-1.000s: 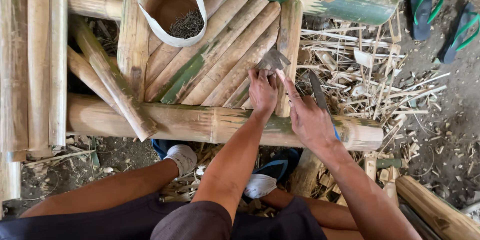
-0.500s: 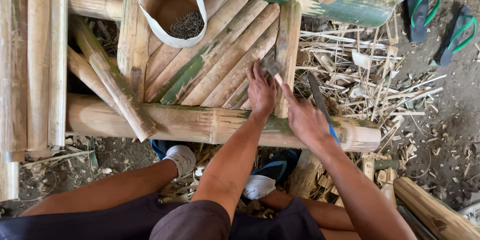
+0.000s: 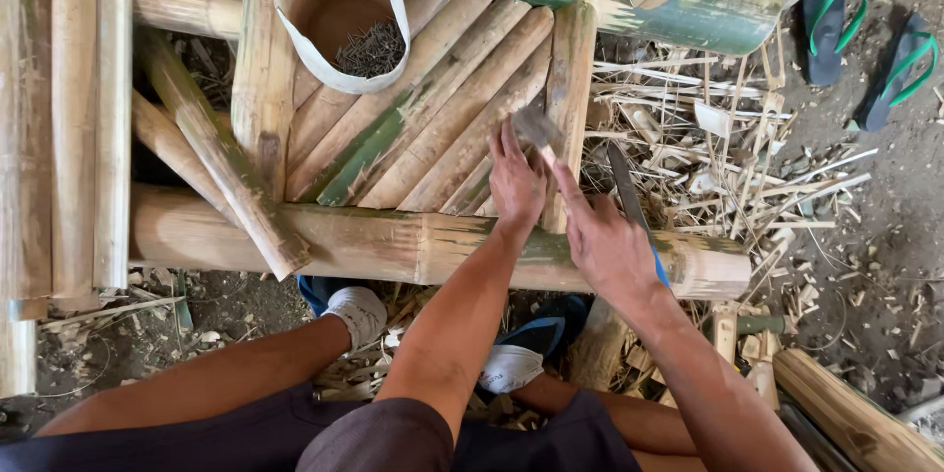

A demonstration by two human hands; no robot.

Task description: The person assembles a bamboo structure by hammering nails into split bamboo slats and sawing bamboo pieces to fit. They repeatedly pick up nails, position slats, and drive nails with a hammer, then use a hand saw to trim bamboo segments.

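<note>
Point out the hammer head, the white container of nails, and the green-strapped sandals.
hammer head (image 3: 536, 125): head view, on the grey metal block above the left hand's fingers.
white container of nails (image 3: 295, 34): head view, on its left wall.
green-strapped sandals (image 3: 834, 15): head view, on the left sandal's green strap.

**Hidden and cut off**

The hammer (image 3: 537, 126) head is motion-blurred, its handle buried in the right hand (image 3: 608, 248). What the left hand (image 3: 515, 185) pinches cannot be told. The sandals (image 3: 865, 39) at upper right partly leave the frame.
</note>
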